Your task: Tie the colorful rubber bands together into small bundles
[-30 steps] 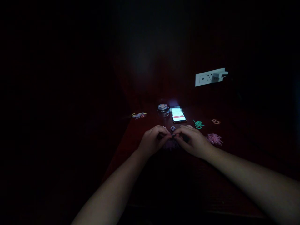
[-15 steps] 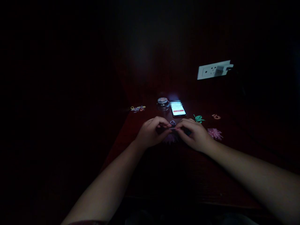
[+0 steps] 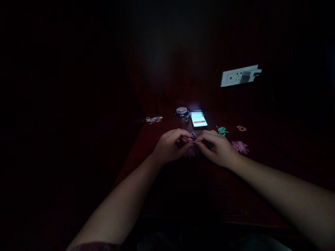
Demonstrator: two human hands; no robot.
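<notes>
A thin pinkish-purple band (image 3: 193, 142) stretches between the fingertips of both hands. My left hand (image 3: 169, 145) pinches one end of it, and my right hand (image 3: 219, 149) pinches the other. Just beyond the fingertips lies a small coil of bluish-purple bands (image 3: 193, 135). Beneath the hands, partly covered by them, is a dim purple heap of bands (image 3: 192, 152). To the right of my right hand sit a pile of pink bands (image 3: 240, 147), a green bunch of bands (image 3: 222, 130) and a few orange bands (image 3: 241, 128).
A lit phone (image 3: 199, 120) lies on the dark red table (image 3: 230, 195), beside a clear lidded jar (image 3: 182, 115). Mixed coloured bands (image 3: 154, 120) rest near the left edge. On the wall is a socket panel (image 3: 239, 76) with a plug. Surroundings are very dark.
The view has shifted slightly, so things on the table appear a little higher. Both hands keep their pinch on the band, with barely any movement of the fingers.
</notes>
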